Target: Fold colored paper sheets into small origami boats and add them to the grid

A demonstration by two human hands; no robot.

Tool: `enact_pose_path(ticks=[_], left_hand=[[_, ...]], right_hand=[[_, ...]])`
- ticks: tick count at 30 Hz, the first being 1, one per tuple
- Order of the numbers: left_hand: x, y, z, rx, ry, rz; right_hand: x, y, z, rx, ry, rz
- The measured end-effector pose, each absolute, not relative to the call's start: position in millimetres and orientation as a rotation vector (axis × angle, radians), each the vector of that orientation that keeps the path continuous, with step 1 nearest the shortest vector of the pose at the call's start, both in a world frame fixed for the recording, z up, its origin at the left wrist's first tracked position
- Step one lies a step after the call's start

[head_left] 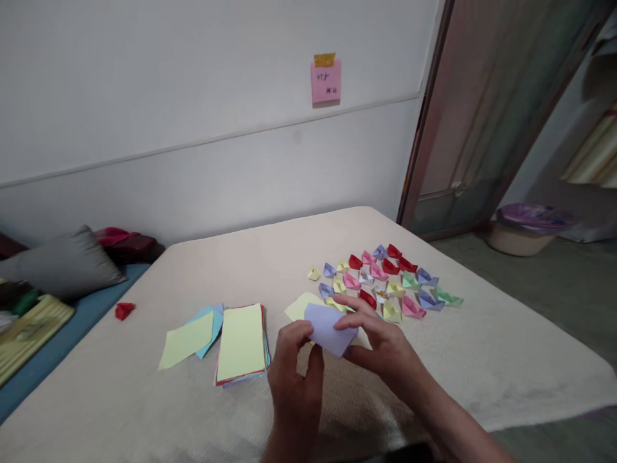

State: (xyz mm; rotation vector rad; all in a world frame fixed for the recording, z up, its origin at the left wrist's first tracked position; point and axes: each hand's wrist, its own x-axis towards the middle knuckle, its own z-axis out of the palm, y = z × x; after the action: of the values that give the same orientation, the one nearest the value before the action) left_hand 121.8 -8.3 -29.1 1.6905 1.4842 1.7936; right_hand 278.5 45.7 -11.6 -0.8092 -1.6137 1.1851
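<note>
A folded sheet of lavender paper (328,326) is held up between my two hands above the cloth-covered surface. My left hand (297,370) pinches its left edge between thumb and fingers. On the right side, my right hand (378,337) has its fingers over the paper and its thumb below. Just behind the lavender paper lies a pale yellow sheet (296,307), partly covered by it. Several small folded paper boats (378,271) in red, pink, yellow, purple and green stand in rows beyond my right hand.
Left of my hands sits a stack of coloured paper (241,344), with loose yellow (187,339) and blue sheets (207,347) beside it. A crumpled-looking red paper piece (124,311) lies far left. A grey pillow (62,263) and lined bin (523,231) flank the surface. A pink note (326,82) hangs on the wall.
</note>
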Motion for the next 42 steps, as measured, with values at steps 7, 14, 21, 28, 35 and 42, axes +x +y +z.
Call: enact_pose_path(ticks=[7, 14, 21, 28, 35, 42], left_hand=[[123.9, -18.1, -20.8, 1.740, 1.465, 1.791], [128.1, -8.9, -21.2, 1.039, 1.434, 1.822], [118.9, -1.8, -28.0, 1.151, 1.293, 1.738], [123.9, -3.8, -17.8, 1.331, 1.400, 1.682], [128.4, -4.0, -20.1, 1.408, 1.447, 1.690], [131.8, -4.6, -22.3, 1.433, 1.480, 1.632]], right_hand=[[274.0, 38.0, -14.0, -0.693, -1.716, 0.958], [273.9, 40.9, -15.4, -0.699, -1.841, 0.731], [270.8, 42.1, -18.2, -0.853, -1.724, 0.832], [264.8, 41.3, -19.8, -1.018, -1.512, 0.994], [261.6, 41.8, -19.1, -1.085, -1.450, 0.998], [260.7, 41.9, -21.0, -1.108, -1.467, 0.934]])
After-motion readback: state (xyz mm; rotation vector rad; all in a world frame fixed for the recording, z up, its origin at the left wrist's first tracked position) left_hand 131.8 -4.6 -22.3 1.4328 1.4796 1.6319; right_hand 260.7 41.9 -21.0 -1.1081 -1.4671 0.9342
